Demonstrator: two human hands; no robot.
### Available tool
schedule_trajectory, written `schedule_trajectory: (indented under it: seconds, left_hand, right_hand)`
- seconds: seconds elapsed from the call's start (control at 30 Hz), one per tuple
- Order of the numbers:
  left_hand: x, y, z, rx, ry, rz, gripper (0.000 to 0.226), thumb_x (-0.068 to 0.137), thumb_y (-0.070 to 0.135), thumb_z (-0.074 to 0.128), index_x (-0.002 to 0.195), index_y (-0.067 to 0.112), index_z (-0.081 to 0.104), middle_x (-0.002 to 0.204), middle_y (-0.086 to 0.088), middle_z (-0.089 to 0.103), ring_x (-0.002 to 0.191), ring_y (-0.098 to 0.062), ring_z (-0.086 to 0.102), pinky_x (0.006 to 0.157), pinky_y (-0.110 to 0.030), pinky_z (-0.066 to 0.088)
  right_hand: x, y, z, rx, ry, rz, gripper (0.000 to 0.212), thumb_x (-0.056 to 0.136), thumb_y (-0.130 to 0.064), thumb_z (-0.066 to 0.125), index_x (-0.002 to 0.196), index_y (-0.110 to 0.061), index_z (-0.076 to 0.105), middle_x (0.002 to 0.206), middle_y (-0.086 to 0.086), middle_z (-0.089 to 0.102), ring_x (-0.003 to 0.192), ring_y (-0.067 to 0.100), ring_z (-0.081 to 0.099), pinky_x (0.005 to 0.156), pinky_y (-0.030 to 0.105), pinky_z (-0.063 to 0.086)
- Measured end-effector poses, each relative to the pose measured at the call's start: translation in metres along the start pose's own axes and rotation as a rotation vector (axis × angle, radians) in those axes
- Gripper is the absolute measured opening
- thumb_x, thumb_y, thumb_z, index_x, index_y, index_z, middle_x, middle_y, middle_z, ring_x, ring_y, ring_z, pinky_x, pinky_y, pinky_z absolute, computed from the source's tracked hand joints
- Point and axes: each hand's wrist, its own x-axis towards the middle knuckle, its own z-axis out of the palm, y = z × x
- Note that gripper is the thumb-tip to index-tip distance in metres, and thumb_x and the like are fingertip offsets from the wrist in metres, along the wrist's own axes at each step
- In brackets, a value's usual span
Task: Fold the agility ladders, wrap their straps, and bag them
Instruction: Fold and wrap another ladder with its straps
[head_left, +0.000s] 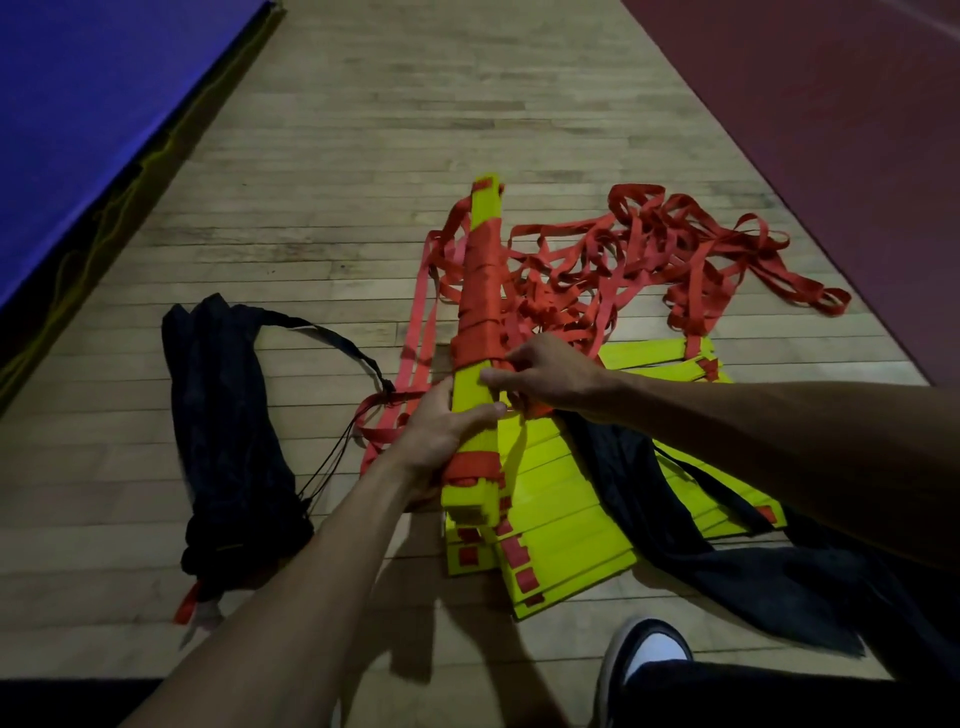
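Left hand (447, 426) is closed around the bundle of stacked neon-yellow plastic ladder rungs (480, 343), gripping it low on its near half, thumb over the top face. Bundle is tilted, far end pointing away over the wooden plank floor (322, 156), near end over a second pile.

Right hand (545, 371) is pinching the red webbing strap (480, 291) just where the wrapped section ends, fingers curled on the strap at the bundle's right edge. Wraps cover the bundle's middle and far part; a separate red band crosses it near the near end.

Loose red strap tangle (675, 249) lies on the floor right of the bundle, running toward the dark red mat (831, 130) along the floor's right edge. More strap loops hang off the bundle's left side down to the floor.

Second pile of flat neon-yellow rungs with red strap tabs (561, 519) lies fanned on the floor under and right of the hands. Empty black fabric bag (727, 540) is draped across that pile, passing under the right forearm.

Filled black drawstring bag (228, 431) lies on the floor left of the bundle, cords trailing toward the straps, red tab at its near end.

Blue mat (104, 104) along the floor's left edge. Black-and-white shoe (644, 654) at the near edge.
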Motion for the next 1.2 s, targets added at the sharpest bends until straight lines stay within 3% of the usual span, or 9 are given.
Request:
schedule_trajectory:
  seconds: [0.2, 0.3, 0.37, 0.5, 0.7, 0.8, 0.93, 1.03, 1.2]
  left_hand:
    - [-0.003, -0.005, 0.001, 0.215, 0.039, 0.037, 0.043, 0.085, -0.017, 0.061, 0.119, 0.007, 0.05, 0.097, -0.026, 0.067, 0.063, -0.023, 0.069, 0.054, -0.031, 0.055]
    - [-0.001, -0.01, 0.004, 0.318, 0.06, 0.077, 0.047, 0.087, -0.009, 0.062, 0.123, 0.019, 0.049, 0.107, -0.023, 0.068, 0.078, -0.036, 0.071, 0.062, -0.048, 0.059]
    - [-0.002, -0.01, 0.007, 0.349, 0.1, 0.091, 0.05, 0.088, -0.007, 0.061, 0.124, 0.025, 0.047, 0.11, -0.014, 0.069, 0.086, -0.032, 0.072, 0.066, -0.048, 0.059]
    - [-0.006, -0.008, 0.011, 0.361, 0.13, 0.181, 0.044, 0.091, 0.003, 0.068, 0.123, 0.015, 0.04, 0.106, -0.001, 0.062, 0.074, -0.002, 0.066, 0.066, -0.029, 0.057]
    - [-0.004, -0.002, 0.0, 0.221, 0.157, 0.067, 0.05, 0.085, 0.022, 0.077, 0.125, 0.017, 0.048, 0.114, -0.011, 0.069, 0.098, -0.027, 0.071, 0.087, -0.047, 0.059]
    - [-0.004, -0.001, -0.008, 0.276, 0.041, 0.034, 0.021, 0.091, 0.018, 0.072, 0.111, 0.017, 0.068, 0.097, -0.001, 0.077, 0.088, -0.017, 0.074, 0.081, -0.034, 0.059]
    - [-0.005, 0.005, -0.013, 0.353, 0.084, 0.161, 0.022, 0.086, 0.012, 0.077, 0.106, 0.018, 0.069, 0.086, 0.004, 0.077, 0.079, -0.007, 0.073, 0.069, -0.019, 0.054]
    - [-0.006, 0.012, -0.01, 0.551, 0.098, 0.242, 0.032, 0.088, 0.011, 0.075, 0.115, 0.017, 0.062, 0.091, 0.01, 0.071, 0.071, 0.009, 0.066, 0.063, -0.007, 0.046]
    - [-0.004, 0.006, 0.003, 0.598, 0.116, 0.262, 0.036, 0.094, 0.004, 0.066, 0.122, 0.019, 0.047, 0.097, -0.003, 0.071, 0.067, -0.002, 0.069, 0.06, -0.018, 0.056]
  right_hand:
    - [-0.007, -0.004, 0.004, -0.206, -0.063, 0.007, 0.048, 0.094, -0.045, 0.064, 0.055, -0.017, 0.059, 0.041, -0.009, 0.058, 0.038, 0.002, 0.054, 0.045, 0.015, 0.042]
    - [-0.007, -0.003, 0.009, -0.177, -0.007, 0.026, 0.049, 0.093, -0.048, 0.063, 0.054, -0.018, 0.057, 0.037, -0.011, 0.055, 0.035, 0.0, 0.051, 0.042, 0.014, 0.038]
    - [-0.006, -0.007, 0.011, -0.123, 0.025, 0.036, 0.047, 0.093, -0.049, 0.062, 0.058, -0.019, 0.057, 0.037, -0.011, 0.055, 0.033, 0.0, 0.051, 0.039, 0.013, 0.037]
    - [0.002, -0.014, 0.011, -0.063, 0.025, 0.033, 0.042, 0.091, -0.05, 0.064, 0.076, -0.011, 0.069, 0.061, 0.0, 0.067, 0.048, 0.008, 0.061, 0.049, 0.021, 0.049]
    - [0.001, -0.009, 0.004, 0.093, -0.022, -0.005, 0.029, 0.099, -0.023, 0.06, 0.072, -0.016, 0.063, 0.062, -0.004, 0.064, 0.045, 0.0, 0.056, 0.044, 0.015, 0.041]
    - [-0.006, -0.007, 0.003, 0.119, -0.059, -0.059, 0.024, 0.1, -0.024, 0.06, 0.08, -0.012, 0.065, 0.069, 0.0, 0.067, 0.05, 0.001, 0.058, 0.047, 0.015, 0.042]
    - [-0.005, -0.008, -0.004, -0.097, -0.049, -0.112, 0.038, 0.098, -0.034, 0.06, 0.064, -0.018, 0.06, 0.05, -0.009, 0.062, 0.042, -0.001, 0.056, 0.045, 0.013, 0.04]
    - [-0.001, -0.009, -0.006, -0.145, -0.066, -0.064, 0.044, 0.096, -0.042, 0.061, 0.063, -0.013, 0.062, 0.054, -0.002, 0.062, 0.042, 0.007, 0.056, 0.046, 0.02, 0.042]
    - [-0.002, -0.002, 0.003, -0.033, -0.081, 0.011, 0.055, 0.093, -0.052, 0.06, 0.078, 0.0, 0.068, 0.061, 0.013, 0.064, 0.05, 0.021, 0.057, 0.045, 0.023, 0.045]
